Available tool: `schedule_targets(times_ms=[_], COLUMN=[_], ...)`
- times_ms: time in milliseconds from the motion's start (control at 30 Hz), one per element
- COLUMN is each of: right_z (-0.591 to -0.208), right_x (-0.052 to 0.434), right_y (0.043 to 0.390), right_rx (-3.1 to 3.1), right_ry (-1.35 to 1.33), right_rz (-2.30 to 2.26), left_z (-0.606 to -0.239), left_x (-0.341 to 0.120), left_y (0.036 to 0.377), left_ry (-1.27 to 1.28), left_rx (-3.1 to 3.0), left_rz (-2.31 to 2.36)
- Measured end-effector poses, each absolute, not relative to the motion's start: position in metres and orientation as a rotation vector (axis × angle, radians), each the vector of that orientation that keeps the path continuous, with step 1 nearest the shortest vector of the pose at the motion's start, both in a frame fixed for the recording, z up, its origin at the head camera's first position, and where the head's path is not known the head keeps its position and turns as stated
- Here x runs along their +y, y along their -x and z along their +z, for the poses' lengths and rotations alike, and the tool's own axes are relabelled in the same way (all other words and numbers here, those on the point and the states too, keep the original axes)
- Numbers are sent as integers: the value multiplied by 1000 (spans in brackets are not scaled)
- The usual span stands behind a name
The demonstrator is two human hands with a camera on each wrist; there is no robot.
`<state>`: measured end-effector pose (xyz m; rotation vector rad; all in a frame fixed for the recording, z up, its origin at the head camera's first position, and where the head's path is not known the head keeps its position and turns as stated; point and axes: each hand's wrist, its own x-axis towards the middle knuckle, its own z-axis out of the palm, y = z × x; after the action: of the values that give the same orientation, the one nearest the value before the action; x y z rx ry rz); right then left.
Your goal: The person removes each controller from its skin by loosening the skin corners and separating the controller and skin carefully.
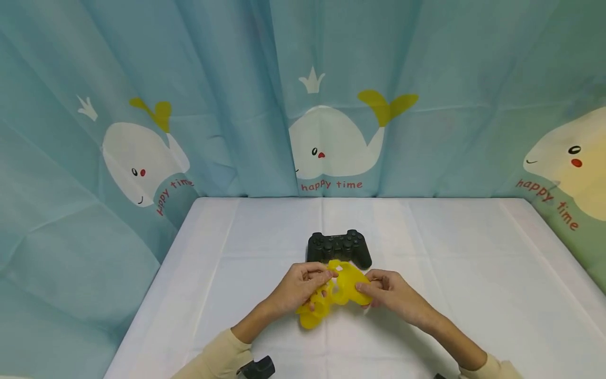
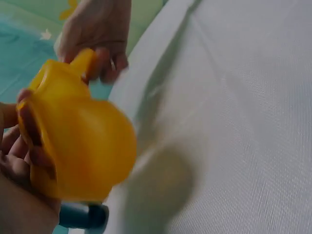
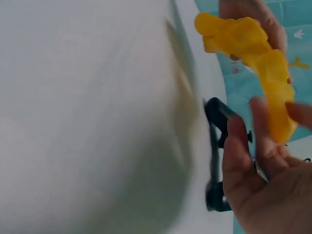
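A floppy yellow silicone controller cover [image 1: 333,295] hangs between both hands just above the white table [image 1: 236,242]. My left hand [image 1: 298,287] grips its left side, fingers curled through the cover [image 2: 73,141]. My right hand [image 1: 385,292] pinches its right end, the yellow cover [image 3: 253,53] showing between thumb and fingers in the right wrist view. A black game controller [image 1: 339,247] lies on the table just beyond the hands, also showing dark and edge-on as the controller [image 3: 219,146] in the right wrist view.
The table is covered by a white cloth [image 1: 450,252]. A blue curtain [image 1: 331,105] printed with white whales hangs behind and at both sides. A small black object [image 1: 258,367] lies at the near edge by my left sleeve.
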<state>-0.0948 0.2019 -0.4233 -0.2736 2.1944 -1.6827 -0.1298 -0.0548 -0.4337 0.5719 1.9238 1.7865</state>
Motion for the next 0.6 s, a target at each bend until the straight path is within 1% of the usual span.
schedule_targets(times_ms=[167, 333, 600], right_z=[-426, -421, -417], right_x=[196, 191, 191], right_y=[92, 94, 98], right_rx=[2119, 2152, 2114], right_ry=[416, 521, 474], right_rz=[-1673, -1719, -1705], left_z=[-433, -430, -427], left_x=[-50, -45, -45], left_y=[127, 126, 128], left_ry=[-690, -812, -833], left_rx=[1895, 1858, 1922], left_rz=[1689, 1641, 1598])
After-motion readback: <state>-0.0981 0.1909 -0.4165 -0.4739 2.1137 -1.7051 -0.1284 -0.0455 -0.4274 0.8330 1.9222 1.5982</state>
